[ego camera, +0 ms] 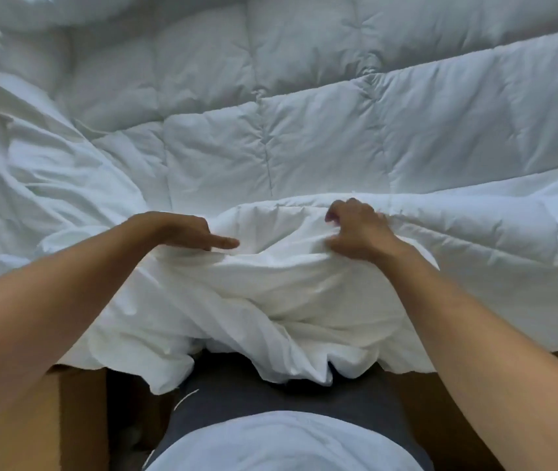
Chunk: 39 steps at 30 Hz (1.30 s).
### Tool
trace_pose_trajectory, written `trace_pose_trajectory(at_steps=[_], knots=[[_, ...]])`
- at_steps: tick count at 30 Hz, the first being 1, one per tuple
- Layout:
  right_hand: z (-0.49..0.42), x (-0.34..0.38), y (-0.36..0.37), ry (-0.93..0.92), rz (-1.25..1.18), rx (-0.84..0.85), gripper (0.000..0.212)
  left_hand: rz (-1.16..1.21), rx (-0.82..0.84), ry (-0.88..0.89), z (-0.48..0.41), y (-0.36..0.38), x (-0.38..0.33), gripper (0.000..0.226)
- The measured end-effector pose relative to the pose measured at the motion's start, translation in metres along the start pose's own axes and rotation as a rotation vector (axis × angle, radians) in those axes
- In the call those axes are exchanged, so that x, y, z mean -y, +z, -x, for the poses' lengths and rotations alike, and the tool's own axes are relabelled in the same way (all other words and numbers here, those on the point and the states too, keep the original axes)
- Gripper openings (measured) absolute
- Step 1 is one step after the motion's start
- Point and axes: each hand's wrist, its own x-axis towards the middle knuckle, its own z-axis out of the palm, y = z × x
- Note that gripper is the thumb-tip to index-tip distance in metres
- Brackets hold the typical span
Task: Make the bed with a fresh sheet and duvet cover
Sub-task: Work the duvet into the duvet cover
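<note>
Head view: one bed, seen from its near edge, covered throughout in white bedding.

Duvet (321, 137): white, quilted in large stitched squares, puffy, spread across the bed; a long fold is seen running across it on the right.

Duvet cover (270, 300): plain white cloth, unquilted, heavily creased. It is bunched at the near edge of the bed, is draped over that edge against the person's dark trousers (270, 396), and is spread leftward in loose wrinkles.

Left hand (182, 229): laid on the upper rim of the bunched duvet cover, back upward. One digit is held straight along the cloth; the remaining fingers are bent out of sight, so whether cloth is grasped cannot be told.

Right hand (359, 232): its fingers (338, 207) are clenched round a gathered ridge of the duvet cover, just where it meets the duvet's near edge.

A raised span of cover is stretched between the two hands.

Floor (77, 419): brown, seen below the bed edge.
</note>
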Motion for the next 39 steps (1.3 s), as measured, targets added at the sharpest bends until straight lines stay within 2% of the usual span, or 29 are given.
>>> trace_pose_trajectory(at_steps=[2, 3, 6, 9, 10, 12, 15, 17, 18, 20, 21, 23, 24, 26, 30, 32, 34, 35, 37, 39], knots=[[-0.015, 0.052, 0.011, -0.192, -0.006, -0.058, 0.055, -0.154, -0.036, -0.024, 0.007, -0.008, 0.035, 0.093], [-0.024, 0.082, 0.020, -0.279, 0.009, -0.032, 0.066, -0.224, -0.040, -0.022, 0.009, -0.010, 0.051, 0.091], [-0.052, 0.168, 0.052, -0.401, 0.143, 0.244, 0.101, -0.251, -0.086, 0.077, 0.002, -0.011, 0.097, 0.066], [-0.075, 0.224, 0.078, -0.324, 0.138, 0.556, 0.122, -0.271, -0.333, 0.219, -0.007, -0.013, 0.131, 0.045], [-0.079, 0.233, 0.085, -0.296, 0.119, 0.612, 0.120, -0.283, -0.454, 0.231, -0.012, -0.014, 0.137, 0.042], [-0.081, 0.238, 0.097, -0.157, -0.009, 0.731, 0.100, -0.232, -0.677, 0.272, -0.026, -0.015, 0.135, 0.043], [-0.071, 0.222, 0.106, 0.201, -0.391, 1.142, 0.083, 0.070, -0.846, 0.385, -0.050, -0.033, 0.102, 0.050], [-0.066, 0.207, 0.103, 0.264, -0.661, 1.319, 0.068, 0.210, -0.897, 0.397, -0.063, -0.041, 0.077, 0.051], [-0.067, 0.200, 0.100, 0.285, -0.760, 1.306, 0.062, 0.268, -0.867, 0.388, -0.068, -0.041, 0.068, 0.051], [-0.076, 0.188, 0.094, 0.328, -0.802, 1.092, 0.052, 0.304, -0.650, 0.376, -0.079, -0.031, 0.066, 0.052], [-0.082, 0.182, 0.093, 0.347, -0.748, 0.927, 0.048, 0.306, -0.462, 0.370, -0.083, -0.022, 0.070, 0.057], [-0.088, 0.173, 0.095, 0.370, -0.510, 0.639, 0.049, 0.263, -0.090, 0.354, -0.084, -0.001, 0.079, 0.087], [-0.088, 0.170, 0.096, 0.382, -0.399, 0.568, 0.054, 0.203, 0.025, 0.353, -0.083, 0.010, 0.080, 0.099], [-0.083, 0.168, 0.095, 0.380, -0.236, 0.564, 0.066, 0.097, 0.128, 0.371, -0.082, 0.029, 0.083, 0.097], [-0.085, 0.163, 0.069, 0.358, -0.102, 0.613, 0.076, -0.007, 0.226, 0.264, -0.082, 0.023, 0.094, 0.101], [-0.081, 0.152, 0.046, 0.364, -0.091, 0.659, 0.078, -0.118, 0.225, 0.213, -0.082, 0.012, 0.088, 0.091], [-0.074, 0.131, 0.030, 0.390, -0.147, 0.633, 0.068, -0.215, 0.088, 0.262, -0.081, 0.001, 0.070, 0.067], [-0.071, 0.120, 0.027, 0.389, -0.177, 0.600, 0.062, -0.190, -0.018, 0.308, -0.080, -0.004, 0.057, 0.054], [-0.062, 0.104, 0.031, 0.374, -0.217, 0.517, 0.051, -0.009, -0.176, 0.439, -0.078, -0.015, 0.020, 0.035], [-0.056, 0.095, 0.042, 0.411, -0.397, 0.379, 0.038, 0.068, -0.297, 0.542, -0.076, -0.023, -0.028, 0.030]])
